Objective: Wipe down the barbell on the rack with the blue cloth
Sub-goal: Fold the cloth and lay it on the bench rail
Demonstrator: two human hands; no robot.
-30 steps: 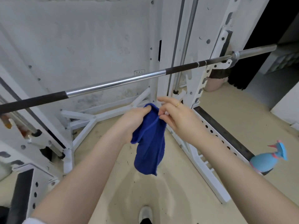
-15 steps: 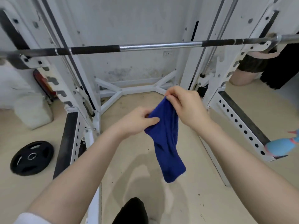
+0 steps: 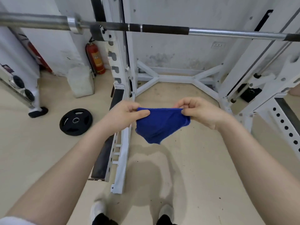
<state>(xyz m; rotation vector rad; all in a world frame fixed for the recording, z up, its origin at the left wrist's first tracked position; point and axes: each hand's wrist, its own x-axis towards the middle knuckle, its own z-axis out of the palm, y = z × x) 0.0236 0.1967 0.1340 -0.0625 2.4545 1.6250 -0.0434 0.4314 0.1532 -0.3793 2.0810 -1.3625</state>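
In front of the white steel power rack (image 3: 121,65), both hands are out at about waist height over the floor. The left hand (image 3: 125,115) pinches one top corner of the blue terry cloth (image 3: 159,125), thumb on top, and the right hand (image 3: 200,112) pinches the opposite corner, so each grip is clenched on the cloth. The cloth is stretched flat along its top edge between them and sags to a point below, hanging clear of the floor, well below the bar.

The long steel barbell with black knurled sections (image 3: 164,30) sits across the top of the view, resting in the black-lined hook (image 3: 99,34) on the rack's left upright, with the sleeve sticking out to the left. It continues off the frame to the right.

Writing: the red fire extinguisher (image 3: 95,58) against the wall carries an orange label, text too blurred to read. The white wall socket (image 3: 218,45) has no legible marking.

The floor is beige smooth flooring (image 3: 40,151), scuffed, with a shadow under the arms. The wall is white painted plaster (image 3: 186,12), stained grey near the base. A black round weight plate (image 3: 76,121) lies flat on the floor left of the rack, and a white plastic jerrycan (image 3: 80,82) stands beside the extinguisher. White shoes (image 3: 97,210) show at the bottom edge
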